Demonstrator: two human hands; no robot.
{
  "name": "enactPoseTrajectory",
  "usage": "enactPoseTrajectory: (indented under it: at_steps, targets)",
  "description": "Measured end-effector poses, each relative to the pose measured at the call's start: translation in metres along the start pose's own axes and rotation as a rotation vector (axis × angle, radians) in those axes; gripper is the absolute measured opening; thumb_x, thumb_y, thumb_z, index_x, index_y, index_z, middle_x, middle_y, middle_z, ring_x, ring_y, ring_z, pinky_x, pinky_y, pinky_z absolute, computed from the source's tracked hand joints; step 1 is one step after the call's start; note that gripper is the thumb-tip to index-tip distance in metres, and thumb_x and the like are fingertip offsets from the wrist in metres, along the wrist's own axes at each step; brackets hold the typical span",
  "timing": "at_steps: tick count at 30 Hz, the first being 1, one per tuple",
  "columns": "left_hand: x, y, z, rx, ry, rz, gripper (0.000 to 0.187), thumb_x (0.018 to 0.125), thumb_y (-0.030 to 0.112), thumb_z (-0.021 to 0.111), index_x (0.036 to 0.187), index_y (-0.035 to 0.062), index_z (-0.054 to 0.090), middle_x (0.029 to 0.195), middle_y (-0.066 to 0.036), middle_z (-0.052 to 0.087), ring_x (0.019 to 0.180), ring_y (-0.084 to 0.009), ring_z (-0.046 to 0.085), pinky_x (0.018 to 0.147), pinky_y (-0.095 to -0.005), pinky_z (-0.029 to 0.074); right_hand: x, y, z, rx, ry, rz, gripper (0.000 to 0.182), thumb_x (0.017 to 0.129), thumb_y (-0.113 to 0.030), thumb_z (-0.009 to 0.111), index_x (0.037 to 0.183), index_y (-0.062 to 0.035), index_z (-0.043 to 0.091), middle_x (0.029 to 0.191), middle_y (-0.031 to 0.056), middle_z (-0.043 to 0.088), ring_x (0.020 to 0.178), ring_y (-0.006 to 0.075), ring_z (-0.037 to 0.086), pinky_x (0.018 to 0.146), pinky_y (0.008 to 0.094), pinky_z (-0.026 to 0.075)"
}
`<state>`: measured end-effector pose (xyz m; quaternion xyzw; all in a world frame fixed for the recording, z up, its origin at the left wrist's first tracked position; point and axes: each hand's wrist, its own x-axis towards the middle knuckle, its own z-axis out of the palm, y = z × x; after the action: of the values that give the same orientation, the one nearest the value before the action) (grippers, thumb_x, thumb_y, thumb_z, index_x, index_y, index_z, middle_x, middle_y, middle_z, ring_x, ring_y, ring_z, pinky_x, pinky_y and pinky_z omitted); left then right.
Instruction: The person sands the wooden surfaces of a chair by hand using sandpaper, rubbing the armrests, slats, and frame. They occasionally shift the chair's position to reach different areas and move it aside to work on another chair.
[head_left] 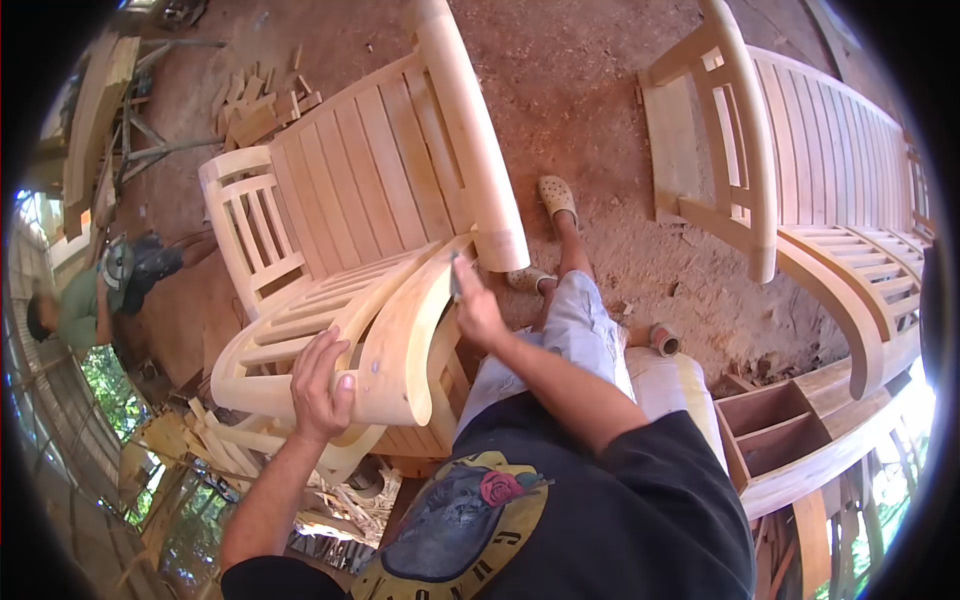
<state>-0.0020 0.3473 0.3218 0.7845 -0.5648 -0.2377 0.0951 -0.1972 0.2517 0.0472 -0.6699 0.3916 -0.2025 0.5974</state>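
A pale, unpainted wooden bench [375, 165] with a slatted seat and curved back stands in front of me. My left hand [322, 388] grips its broad top rail [385, 375], the fingers bent over the wood and the thumb on the near side. Farther right, my right hand [480, 312] is closed around a small, thin, greyish tool [456, 272]. The tool's tip meets or nearly meets the bench's curved end piece, by the rounded armrest [470, 130]. Most of the tool is hidden in my fingers, so its exact kind does not show.
A second pale bench [830, 150] stands at the right. Behind it, a wooden box with compartments [770, 430] lies near a small open can [664, 340]. Wood offcuts [255, 105] are piled on the dirt floor. Another person [110, 280] is at the far left.
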Motion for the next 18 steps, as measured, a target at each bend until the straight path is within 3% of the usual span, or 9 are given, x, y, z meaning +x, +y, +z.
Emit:
enactPoseTrajectory:
  at_steps: [3,5,6,9,11,13,16,18]
  targets:
    - [0.003,-0.001,-0.002,0.0,0.005,0.003,0.048,0.092,0.032,0.055,0.12,-0.0049,0.067,0.134,-0.03,0.064,0.126,-0.0493,0.059,0.111,-0.0529,0.043,0.01,0.026,0.011,0.003,-0.048,0.139,0.079,0.078,0.011,0.043,0.157,0.0061,0.033,0.154,0.0345,0.043,0.145,0.0462,0.043,0.122,0.0446,0.037]
    - [0.001,-0.001,0.002,-0.005,0.001,0.0,0.048,0.092,0.032,0.055,0.12,-0.0048,0.067,0.134,-0.03,0.064,0.126,-0.0491,0.059,0.111,-0.0529,0.043,-0.022,-0.018,0.007,0.002,-0.007,0.043,0.082,0.077,0.011,0.042,0.158,0.0045,0.032,0.157,0.0339,0.04,0.148,0.0454,0.039,0.125,0.0438,0.033]
    - [0.002,-0.002,0.002,-0.007,0.001,0.003,0.048,0.092,0.032,0.055,0.12,-0.0047,0.067,0.134,-0.03,0.064,0.126,-0.0491,0.059,0.111,-0.0529,0.043,-0.038,-0.052,-0.01,0.012,-0.089,0.029,0.084,0.077,0.013,0.041,0.16,0.0019,0.031,0.161,0.0318,0.036,0.152,0.044,0.033,0.127,0.0434,0.029]
    - [0.0,-0.002,0.002,-0.006,-0.003,0.0,0.048,0.092,0.033,0.055,0.12,-0.0046,0.067,0.134,-0.03,0.064,0.126,-0.0489,0.059,0.111,-0.0529,0.043,-0.044,-0.048,-0.01,0.03,-0.074,0.008,0.086,0.077,0.014,0.04,0.161,0.0004,0.03,0.164,0.0291,0.033,0.155,0.0413,0.029,0.127,0.043,0.028]
    - [0.0,-0.004,0.003,-0.003,0.002,0.002,0.048,0.092,0.033,0.055,0.12,-0.0045,0.067,0.134,-0.03,0.063,0.126,-0.0489,0.059,0.111,-0.0529,0.043,-0.009,-0.005,0.008,-0.01,0.012,0.109,0.077,0.081,0.011,0.044,0.157,0.0051,0.035,0.158,0.0318,0.041,0.147,0.0434,0.042,0.124,0.0459,0.033]
    - [-0.002,0.0,0.001,-0.001,-0.006,-0.009,0.049,0.093,0.033,0.055,0.121,-0.0045,0.067,0.135,-0.029,0.064,0.126,-0.0489,0.059,0.111,-0.053,0.043,0.021,0.025,0.016,-0.019,-0.024,0.296,0.073,0.083,0.009,0.044,0.155,0.0057,0.037,0.157,0.0309,0.042,0.145,0.0414,0.045,0.12,0.0474,0.04]
    - [-0.001,-0.001,0.001,-0.005,-0.007,-0.003,0.049,0.094,0.034,0.054,0.121,-0.0045,0.067,0.135,-0.029,0.064,0.126,-0.0486,0.059,0.111,-0.0529,0.043,-0.002,0.01,0.027,0.038,-0.05,0.404,0.076,0.083,0.006,0.046,0.159,0.0007,0.034,0.161,0.0307,0.037,0.147,0.0434,0.04,0.123,0.0437,0.034]
    - [0.002,-0.003,0.003,-0.004,-0.006,0.0,0.049,0.094,0.034,0.053,0.122,-0.0043,0.067,0.135,-0.029,0.064,0.126,-0.0484,0.059,0.111,-0.0528,0.043,-0.032,-0.03,0.008,-0.038,-0.013,0.161,0.076,0.084,0.004,0.047,0.158,0.0036,0.033,0.159,0.0321,0.039,0.143,0.0466,0.045,0.121,0.0447,0.038]
